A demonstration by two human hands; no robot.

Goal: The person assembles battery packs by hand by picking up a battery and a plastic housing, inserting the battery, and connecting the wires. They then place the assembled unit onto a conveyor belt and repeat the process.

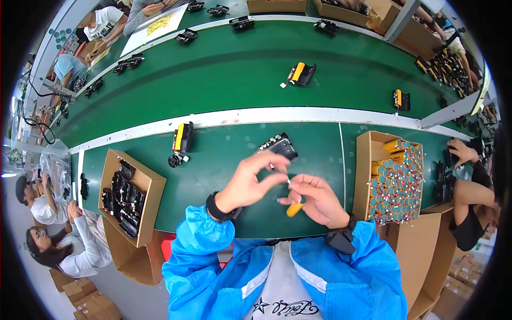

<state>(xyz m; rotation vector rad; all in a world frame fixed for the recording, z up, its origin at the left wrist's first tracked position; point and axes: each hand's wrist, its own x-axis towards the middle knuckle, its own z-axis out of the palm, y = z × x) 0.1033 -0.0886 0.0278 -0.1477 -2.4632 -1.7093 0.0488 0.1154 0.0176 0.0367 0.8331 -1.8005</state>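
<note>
Holding a yellow battery (294, 209) in the curled fingers of the right hand (320, 201), over the near side of the green tabletop (317, 140); got the left hand (253, 180) right by a tiny white plug (289, 182), with thumb and forefinger close together; can't tell if actually pinching it; also seeing a black case (278, 146) just beyond, plus a battery box (362, 176) off to the right.

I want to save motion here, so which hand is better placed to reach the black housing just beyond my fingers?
Probably your left hand: it's nearer the housing, while your right hand holds a yellow cell. I can't tell whether the left also grips something.
</note>
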